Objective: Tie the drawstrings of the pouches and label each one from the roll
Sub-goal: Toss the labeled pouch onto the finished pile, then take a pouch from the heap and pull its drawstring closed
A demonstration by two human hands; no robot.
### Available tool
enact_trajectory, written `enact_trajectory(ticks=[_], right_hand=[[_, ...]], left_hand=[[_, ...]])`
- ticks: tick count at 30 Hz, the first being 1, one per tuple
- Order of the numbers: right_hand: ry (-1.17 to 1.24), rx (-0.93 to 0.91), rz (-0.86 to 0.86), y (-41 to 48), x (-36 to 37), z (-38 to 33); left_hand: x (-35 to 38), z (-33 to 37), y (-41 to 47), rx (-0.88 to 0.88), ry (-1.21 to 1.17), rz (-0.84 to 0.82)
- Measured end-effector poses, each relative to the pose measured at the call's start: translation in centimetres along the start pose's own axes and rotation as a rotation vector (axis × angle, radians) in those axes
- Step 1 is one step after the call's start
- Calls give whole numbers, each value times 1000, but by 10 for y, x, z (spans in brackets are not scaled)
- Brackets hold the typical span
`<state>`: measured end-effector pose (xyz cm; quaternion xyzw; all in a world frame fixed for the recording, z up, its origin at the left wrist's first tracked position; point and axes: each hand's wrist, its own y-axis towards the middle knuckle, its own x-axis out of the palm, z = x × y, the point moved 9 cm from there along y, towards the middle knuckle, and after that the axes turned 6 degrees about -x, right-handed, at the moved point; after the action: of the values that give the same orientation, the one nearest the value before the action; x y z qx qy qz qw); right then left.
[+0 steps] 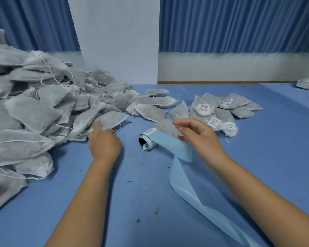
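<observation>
Roughly sorted, the pouches lie in groups on the blue table [257, 166]. On the left is one big heap of unlabelled pouches [34, 107], too many and too overlapped to count, with loose white drawstrings [48, 68] trailing over it. Four loose pouches [163, 101] lie between that heap and a smaller cluster right of centre. In this labelled cluster [227, 111] I count four barcode labels [204, 106] facing up; the other pouches there overlap too much for a sure number. A further small clump [307, 84] sits at the far right edge, cut off by the frame. One label roll [147, 141] lies on its side at the table's centre, and its single pale blue backing strip [184, 184] runs off toward the lower right corner. Two bare hands are in view. The left hand [103, 142] is at the near edge of the heap, its forefinger resting on one pouch [112, 120] and the other fingers curled under; whether it grips is hidden. The right hand [201, 138] hovers with loosely bent fingers over another pouch [163, 125] just behind the strip, and I cannot tell if it holds either one.
</observation>
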<state>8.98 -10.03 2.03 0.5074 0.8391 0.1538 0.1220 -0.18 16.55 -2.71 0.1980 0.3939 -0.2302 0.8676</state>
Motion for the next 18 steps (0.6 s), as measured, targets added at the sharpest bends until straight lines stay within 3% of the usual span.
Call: enact_trajectory(ticks=[4,6,8,10,12,15,18], right_hand=[[-128,-46,-78,-4,9,-2],[-167,-69,-94,-5,11,-3],[-194,-77,-100,-5,12,-2],[-217,-82,-100,-5,12,-2],[-224,-88,-96,-5,11,-2],[-237,-89,-98,-5,11,-2],[-250,-84,-117,-6,13,-2]], left_hand=[[12,-5,0,-25,253,-81],[10,-5,1,-29,257,-69],[-1,2,0,5,173,45],[-20,10,-3,52,-60,199],[-35,17,-7,82,-394,244],[-44,31,-18,115,-839,117],[-37,46,-30,100,-1064,-72]])
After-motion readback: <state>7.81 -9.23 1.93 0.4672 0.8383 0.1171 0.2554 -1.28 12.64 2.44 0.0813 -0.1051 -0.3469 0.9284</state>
